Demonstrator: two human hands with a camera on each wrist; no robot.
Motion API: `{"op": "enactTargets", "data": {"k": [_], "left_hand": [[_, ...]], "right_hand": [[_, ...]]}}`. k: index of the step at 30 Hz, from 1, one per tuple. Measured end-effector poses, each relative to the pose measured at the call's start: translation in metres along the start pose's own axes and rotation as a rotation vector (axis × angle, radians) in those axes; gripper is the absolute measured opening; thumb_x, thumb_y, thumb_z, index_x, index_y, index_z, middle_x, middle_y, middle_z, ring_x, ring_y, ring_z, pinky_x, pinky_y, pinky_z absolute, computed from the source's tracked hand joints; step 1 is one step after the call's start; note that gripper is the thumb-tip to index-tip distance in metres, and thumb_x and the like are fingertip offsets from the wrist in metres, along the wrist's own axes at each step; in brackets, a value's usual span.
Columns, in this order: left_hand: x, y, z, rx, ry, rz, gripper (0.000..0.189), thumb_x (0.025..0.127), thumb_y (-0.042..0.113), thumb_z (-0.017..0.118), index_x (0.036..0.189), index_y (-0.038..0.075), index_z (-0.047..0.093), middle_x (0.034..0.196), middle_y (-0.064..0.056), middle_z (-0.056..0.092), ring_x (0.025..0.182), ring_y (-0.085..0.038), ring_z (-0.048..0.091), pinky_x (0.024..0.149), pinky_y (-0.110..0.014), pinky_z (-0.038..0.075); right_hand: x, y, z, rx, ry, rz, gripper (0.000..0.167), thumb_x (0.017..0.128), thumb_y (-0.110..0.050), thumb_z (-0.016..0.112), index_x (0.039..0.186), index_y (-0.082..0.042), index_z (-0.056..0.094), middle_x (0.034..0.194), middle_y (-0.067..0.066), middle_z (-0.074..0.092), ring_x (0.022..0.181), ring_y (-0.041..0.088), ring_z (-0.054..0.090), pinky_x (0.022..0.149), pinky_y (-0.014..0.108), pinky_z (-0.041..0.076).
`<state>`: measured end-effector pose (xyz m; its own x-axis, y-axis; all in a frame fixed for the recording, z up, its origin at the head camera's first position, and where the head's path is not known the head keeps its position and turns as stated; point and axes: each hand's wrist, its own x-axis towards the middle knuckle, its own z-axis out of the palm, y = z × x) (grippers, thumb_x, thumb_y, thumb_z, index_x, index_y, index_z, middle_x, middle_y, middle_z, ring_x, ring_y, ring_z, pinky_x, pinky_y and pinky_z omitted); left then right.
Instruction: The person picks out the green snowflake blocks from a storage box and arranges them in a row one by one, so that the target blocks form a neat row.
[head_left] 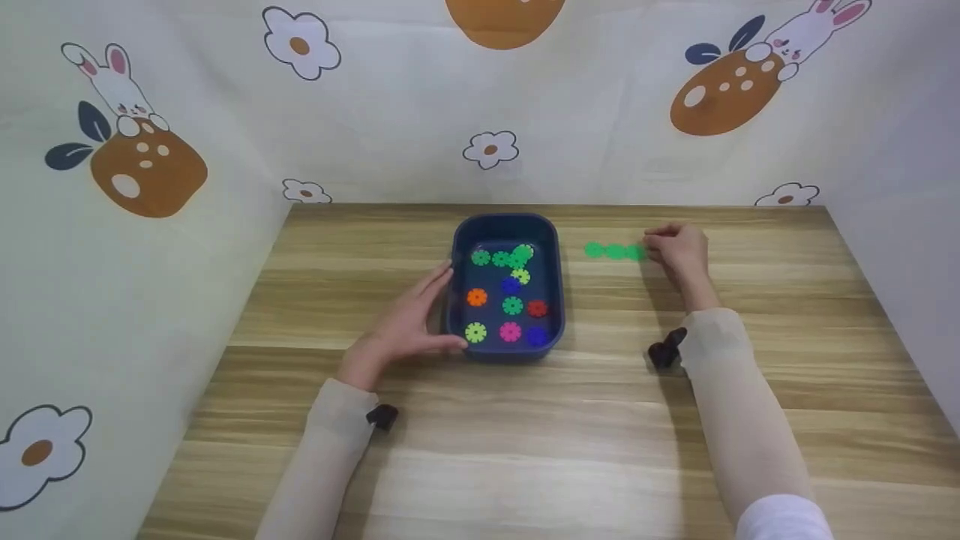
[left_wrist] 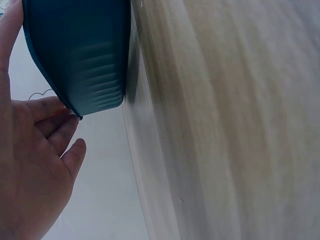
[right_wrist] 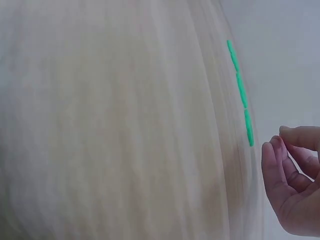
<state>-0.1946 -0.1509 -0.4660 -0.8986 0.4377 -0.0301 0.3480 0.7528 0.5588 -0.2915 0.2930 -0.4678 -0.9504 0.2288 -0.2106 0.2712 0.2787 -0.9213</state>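
1. Right hand (head_left: 681, 251): fingers curling loosely, grasping nothing visible; three green discs (head_left: 615, 252) lying in a row just beside fingertips, at 9 o'clock.
2. Left hand (head_left: 405, 322): unclenched, touching blue tray's (head_left: 510, 356) side; tray sitting at hand's 2 o'clock.

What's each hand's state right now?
Left hand: open, touching the blue box.
Right hand: closed, by the row of green discs; nothing visible in its grip.

The table (head_left: 525, 435) bears a tray (head_left: 506, 356) and green discs (head_left: 615, 251).
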Motion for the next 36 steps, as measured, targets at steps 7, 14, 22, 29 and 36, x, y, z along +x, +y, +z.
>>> {"op": "enactTargets", "data": {"k": [7,14,22,29,36], "left_hand": [[0.000,-0.001,0.001,-0.018,-0.002,-0.026,0.120,0.068,0.069,0.079,0.161,0.025,0.018,0.169,0.015,0.008,0.154,-0.024,0.024,0.121,-0.054,0.030],[-0.001,-0.001,0.001,-0.015,-0.004,-0.023,0.120,0.068,0.070,0.079,0.161,0.026,0.017,0.169,0.012,0.007,0.154,-0.026,0.023,0.121,-0.055,0.029],[-0.001,-0.001,0.001,-0.025,0.006,-0.012,0.119,0.069,0.069,0.079,0.161,0.025,0.018,0.170,0.007,0.010,0.154,-0.026,0.023,0.121,-0.055,0.029],[-0.001,-0.001,0.001,-0.014,0.003,-0.019,0.120,0.068,0.072,0.077,0.161,0.025,0.017,0.170,0.005,0.010,0.154,-0.027,0.023,0.121,-0.056,0.029],[0.000,-0.001,0.000,0.013,0.009,0.020,0.120,0.069,0.070,0.078,0.161,0.020,0.019,0.170,0.004,0.011,0.153,-0.029,0.026,0.121,-0.054,0.030]], "right_hand": [[0.001,-0.004,0.003,0.022,0.010,-0.005,0.031,0.094,-0.009,0.065,0.121,0.007,0.063,0.084,-0.008,0.067,0.079,0.005,0.066,0.072,0.019,0.059],[-0.002,-0.008,0.007,0.026,0.015,-0.007,0.024,0.094,-0.011,0.066,0.114,0.003,0.065,0.085,-0.007,0.064,0.078,0.005,0.062,0.069,0.018,0.056],[-0.004,-0.014,0.012,0.035,-0.003,-0.022,0.027,0.095,-0.011,0.065,0.117,0.004,0.064,0.087,-0.006,0.063,0.077,0.004,0.059,0.068,0.017,0.054],[-0.004,-0.018,0.017,-0.009,-0.011,-0.030,0.023,0.096,-0.014,0.065,0.115,0.000,0.066,0.092,-0.005,0.064,0.087,0.009,0.065,0.078,0.020,0.058],[-0.009,-0.021,0.023,0.049,-0.044,-0.084,0.023,0.095,-0.010,0.067,0.113,0.005,0.066,0.085,-0.007,0.064,0.080,0.007,0.067,0.076,0.021,0.059]]}}
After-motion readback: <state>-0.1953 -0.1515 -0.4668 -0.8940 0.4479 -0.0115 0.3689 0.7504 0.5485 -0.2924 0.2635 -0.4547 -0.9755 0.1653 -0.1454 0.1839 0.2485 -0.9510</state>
